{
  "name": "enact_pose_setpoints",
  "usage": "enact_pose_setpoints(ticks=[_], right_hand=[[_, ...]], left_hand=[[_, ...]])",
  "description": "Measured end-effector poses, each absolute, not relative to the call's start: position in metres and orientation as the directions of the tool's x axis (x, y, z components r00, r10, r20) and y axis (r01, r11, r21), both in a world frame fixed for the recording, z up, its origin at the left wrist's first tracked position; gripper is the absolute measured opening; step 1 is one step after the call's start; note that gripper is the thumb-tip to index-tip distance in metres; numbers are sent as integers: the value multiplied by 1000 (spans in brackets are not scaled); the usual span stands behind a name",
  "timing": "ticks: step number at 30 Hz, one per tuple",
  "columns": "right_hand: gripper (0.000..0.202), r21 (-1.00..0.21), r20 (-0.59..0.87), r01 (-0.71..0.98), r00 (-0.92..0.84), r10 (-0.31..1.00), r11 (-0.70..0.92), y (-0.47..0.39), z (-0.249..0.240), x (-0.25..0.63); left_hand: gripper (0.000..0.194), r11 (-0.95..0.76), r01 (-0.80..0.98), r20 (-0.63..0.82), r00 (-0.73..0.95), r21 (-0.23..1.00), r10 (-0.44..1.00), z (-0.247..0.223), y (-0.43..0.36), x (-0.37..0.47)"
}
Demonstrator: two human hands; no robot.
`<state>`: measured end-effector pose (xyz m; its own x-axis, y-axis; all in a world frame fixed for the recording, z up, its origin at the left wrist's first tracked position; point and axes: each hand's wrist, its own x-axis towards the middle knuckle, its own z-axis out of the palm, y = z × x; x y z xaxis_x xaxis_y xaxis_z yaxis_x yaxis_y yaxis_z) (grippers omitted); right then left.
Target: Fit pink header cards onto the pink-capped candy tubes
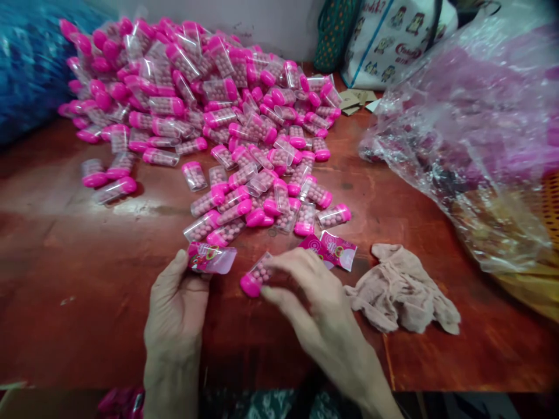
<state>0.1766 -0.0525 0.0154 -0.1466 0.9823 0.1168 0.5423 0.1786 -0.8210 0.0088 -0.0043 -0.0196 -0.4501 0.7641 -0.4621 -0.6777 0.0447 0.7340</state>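
Note:
My left hand (179, 297) is closed on a printed pink wrapper sleeve (212, 259), pinched between thumb and fingers, with its paler end pointing right. Just to the right, my right hand (310, 297) has its thumb and fingertips at the side of a small clear tube (257, 276) of pink balls. The tube is tilted, its bright pink cap at the lower left. Two more printed sleeves (338, 250) lie flat on the table beyond my right hand, partly covered by it.
A large heap of pink-capped tubes (218, 90) spreads over the back of the wooden table (65, 262). A crumpled beige cloth (406, 291) lies at right. Behind it are a clear plastic bag (437, 134) and a white printed bag (388, 46). Blue plastic (39, 64) stands at far left.

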Motion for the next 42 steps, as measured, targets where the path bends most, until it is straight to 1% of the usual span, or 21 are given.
enact_pose_setpoints(ticks=[2, 3, 5, 6, 8, 10, 12, 14, 16, 17, 19, 20, 22, 24, 28, 30, 32, 36, 39, 40, 42], right_hand=[[24, -767, 67, 613, -215, 974, 188, -38, -7, 170], [29, -713, 43, 670, -253, 966, 208, -33, -19, 165], [33, -585, 65, 768, -275, 959, 260, -29, -38, 158], [36, -544, 78, 792, -283, 956, 278, -29, -44, 155], [30, -516, 95, 811, -266, 959, 275, -34, -50, 151], [18, -563, 99, 791, -223, 970, 239, -39, -48, 151], [7, -661, 79, 731, -154, 985, 167, -44, -43, 153], [8, -793, 0, 608, -44, 999, 27, -47, -35, 156], [15, -907, -139, 392, 64, 988, -153, -47, -27, 160], [19, -938, -210, 261, 91, 973, -227, -47, -22, 162], [24, -946, -321, 23, 71, 944, -323, -46, -14, 165], [26, -932, -359, -64, 45, 932, -355, -46, -12, 165], [28, -898, -412, -166, -3, 911, -407, -46, -9, 163], [29, -887, -427, -189, -16, 904, -422, -48, -9, 160], [29, -904, -409, -133, -4, 913, -405, -51, -11, 156], [28, -898, -420, -133, -23, 907, -419, -51, -10, 157], [28, -885, -429, -173, -54, 902, -432, -50, -8, 159], [25, -842, -422, -317, -118, 899, -437, -48, -9, 163], [21, -795, -412, -391, -212, 886, -463, -47, -12, 165], [22, -787, -410, -404, -223, 884, -467, -46, -14, 165], [26, -791, -409, -413, -191, 892, -451, -46, -16, 165]], left_hand=[[17, 48, -672, -472, -465, 739, 749, -22, -4, 8], [17, 53, -671, -477, -468, 740, 744, -23, -4, 8], [16, 60, -667, -474, -459, 742, 751, -24, -3, 9], [15, 60, -665, -467, -454, 744, 758, -24, -3, 9], [14, 49, -659, -451, -457, 751, 766, -25, -4, 9], [12, 36, -651, -435, -465, 758, 771, -26, -5, 8], [7, 19, -631, -404, -473, 776, 783, -29, -6, 6], [2, 13, -599, -367, -473, 800, 801, -33, -8, 3], [6, -2, -557, -322, -483, 830, 814, -36, -10, 1], [9, -13, -535, -298, -491, 844, 819, -37, -10, 1], [13, -38, -501, -258, -508, 865, 822, -39, -12, 2], [14, -49, -490, -244, -515, 871, 822, -39, -13, 3], [15, -55, -475, -232, -523, 878, 820, -39, -14, 6], [17, -55, -464, -226, -527, 884, 820, -39, -15, 9], [16, -64, -446, -200, -518, 893, 832, -39, -16, 15], [14, -71, -427, -170, -501, 902, 849, -39, -16, 17], [13, -73, -408, -144, -476, 910, 867, -38, -16, 18], [10, -72, -370, -100, -425, 926, 900, -37, -18, 18], [14, -40, -339, -94, -371, 940, 924, -36, -19, 18], [15, -28, -336, -102, -361, 941, 927, -36, -19, 18], [14, -14, -347, -120, -361, 938, 925, -35, -19, 19]])
